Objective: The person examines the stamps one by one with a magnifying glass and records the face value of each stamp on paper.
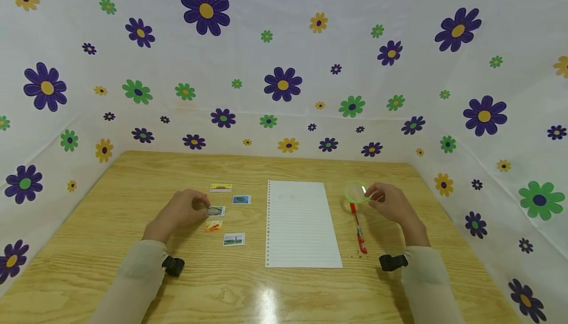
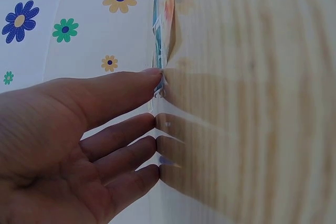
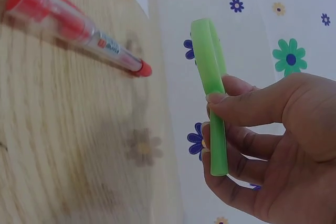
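Note:
My left hand [image 1: 182, 213] is at the left edge of a grey-green postage stamp [image 1: 217, 211], pinching it between thumb and index finger low at the table. In the left wrist view the other fingertips [image 2: 149, 145] touch the tabletop, and the thumb hides the index finger. On the right, a green magnifying glass [image 3: 218, 145] is raised off the table, its short handle gripped by my right hand [image 1: 388, 203]. Its round lens [image 1: 356, 192] is over the capped end of a red pen [image 1: 360, 240]. Other stamps lie close by: yellow [image 1: 220, 188], blue [image 1: 241, 199], orange [image 1: 214, 226] and a landscape one [image 1: 233, 239].
A lined, punched sheet of paper [image 1: 301, 230] lies mid-table between the hands, with two faint marks near its top. Small dark crumbs lie around the pen's lower end. Flower-patterned white sheeting [image 1: 284, 131] encloses the wooden table [image 1: 222, 294] at the back and sides.

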A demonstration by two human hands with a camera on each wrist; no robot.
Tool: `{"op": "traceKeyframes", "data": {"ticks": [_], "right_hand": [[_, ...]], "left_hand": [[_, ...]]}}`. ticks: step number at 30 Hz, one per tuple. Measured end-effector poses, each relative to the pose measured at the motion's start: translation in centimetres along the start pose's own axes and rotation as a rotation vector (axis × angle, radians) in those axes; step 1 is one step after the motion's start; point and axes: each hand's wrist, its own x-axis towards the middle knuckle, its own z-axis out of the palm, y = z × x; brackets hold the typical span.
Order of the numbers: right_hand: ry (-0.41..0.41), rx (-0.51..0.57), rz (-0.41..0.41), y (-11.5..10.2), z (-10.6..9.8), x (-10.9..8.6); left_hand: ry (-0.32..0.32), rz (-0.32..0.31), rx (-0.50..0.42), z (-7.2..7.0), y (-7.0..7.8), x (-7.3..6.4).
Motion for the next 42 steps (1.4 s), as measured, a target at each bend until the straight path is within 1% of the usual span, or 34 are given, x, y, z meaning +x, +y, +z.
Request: {"op": "traceKeyframes", "data": {"ticks": [10,16,25,33,42], "right_hand": [[-0.028,-0.006,0.074,1.5,-0.1,-0.2],[-0.041,-0.008,0.1,2.4,-0.2,-0.3],[-0.063,-0.002,0.168,3.3,-0.4,-0.6],[-0.083,-0.028,0.218,4.1,-0.7,-0.8],[-0.101,-0.059,0.238,5.3,-0.9,-0.8]], "left_hand": [[0.002,0.0,0.004,-0.1,-0.1,-0.2],[-0.001,-0.004,-0.005,-0.1,0.0,-0.2],[-0.002,0.003,-0.008,0.0,0.0,-0.2],[0.011,0.031,0.036,0.0,0.0,-0.2],[0.009,0.032,0.04,-0.1,0.0,0.0]]}}
